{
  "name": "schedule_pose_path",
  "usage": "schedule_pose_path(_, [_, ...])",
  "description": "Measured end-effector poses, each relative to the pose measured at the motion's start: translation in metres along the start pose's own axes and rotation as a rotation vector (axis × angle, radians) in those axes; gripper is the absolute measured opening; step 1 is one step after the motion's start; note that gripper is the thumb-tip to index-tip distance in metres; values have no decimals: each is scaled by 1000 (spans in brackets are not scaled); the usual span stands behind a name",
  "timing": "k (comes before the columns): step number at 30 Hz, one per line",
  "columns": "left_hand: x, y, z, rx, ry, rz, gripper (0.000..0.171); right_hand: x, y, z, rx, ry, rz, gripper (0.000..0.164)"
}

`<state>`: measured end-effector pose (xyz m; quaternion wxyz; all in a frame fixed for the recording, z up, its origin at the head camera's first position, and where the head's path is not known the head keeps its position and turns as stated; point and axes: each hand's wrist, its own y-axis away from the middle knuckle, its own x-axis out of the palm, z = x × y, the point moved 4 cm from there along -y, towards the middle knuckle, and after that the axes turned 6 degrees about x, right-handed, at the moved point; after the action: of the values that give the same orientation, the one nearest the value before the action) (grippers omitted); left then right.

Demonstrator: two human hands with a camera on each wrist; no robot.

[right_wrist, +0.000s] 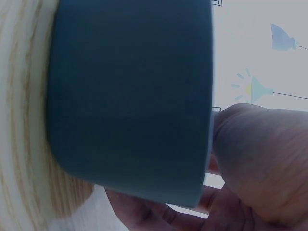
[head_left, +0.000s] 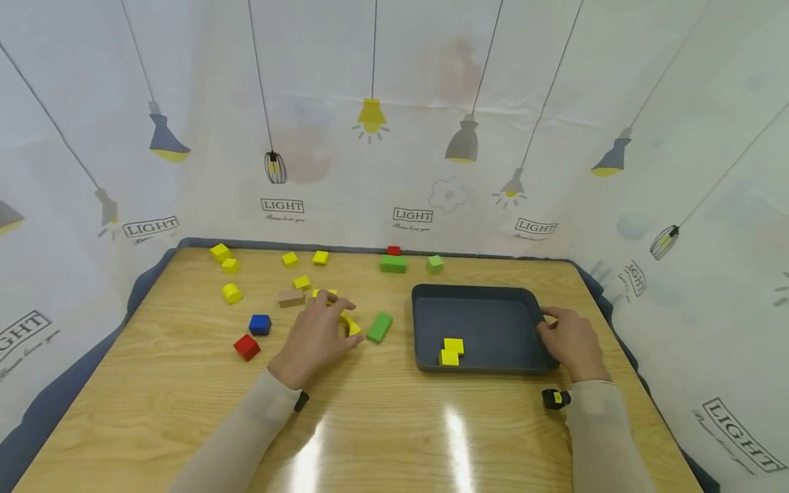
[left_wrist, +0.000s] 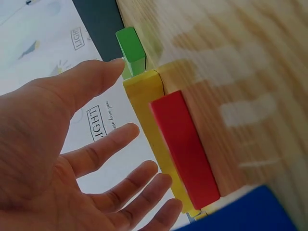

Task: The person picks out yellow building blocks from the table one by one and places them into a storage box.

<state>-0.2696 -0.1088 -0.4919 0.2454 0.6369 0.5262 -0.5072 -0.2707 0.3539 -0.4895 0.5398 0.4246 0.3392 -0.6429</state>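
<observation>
My left hand (head_left: 316, 335) hovers over the blocks left of the tray, fingers spread and holding nothing. Just beyond its fingertips lies a yellow curved block (head_left: 352, 326), partly covered by the hand; beside it is a green block (head_left: 379, 327). In the left wrist view a red block (left_wrist: 185, 149) stands by a long yellow block (left_wrist: 144, 98), with a blue block (left_wrist: 245, 214) at the lower edge. My right hand (head_left: 573, 340) grips the right rim of a dark grey tray (head_left: 487, 293), thumb over the edge. Two yellow blocks (head_left: 453, 346) sit inside the tray.
Several yellow blocks (head_left: 231, 294) are scattered at the back left, near a brown block (head_left: 292, 298). A blue cube (head_left: 260, 324) and a red cube (head_left: 246, 347) lie left of my left hand. Green blocks (head_left: 393, 264) stand along the far edge, with a red one (head_left: 394, 250) behind.
</observation>
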Motion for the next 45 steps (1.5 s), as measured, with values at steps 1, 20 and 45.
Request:
schedule_pose_path(1, [0, 0, 1, -3, 2, 4, 59, 0, 0, 1, 1, 1, -1, 44])
schedule_pose_path(20, [-1, 7, 10, -44, 60, 34, 50, 6, -2, 5, -22, -4, 1, 43])
schedule_pose_path(45, [-8, 0, 2, -41, 76, -17, 50, 0, -1, -1, -46, -10, 12, 44])
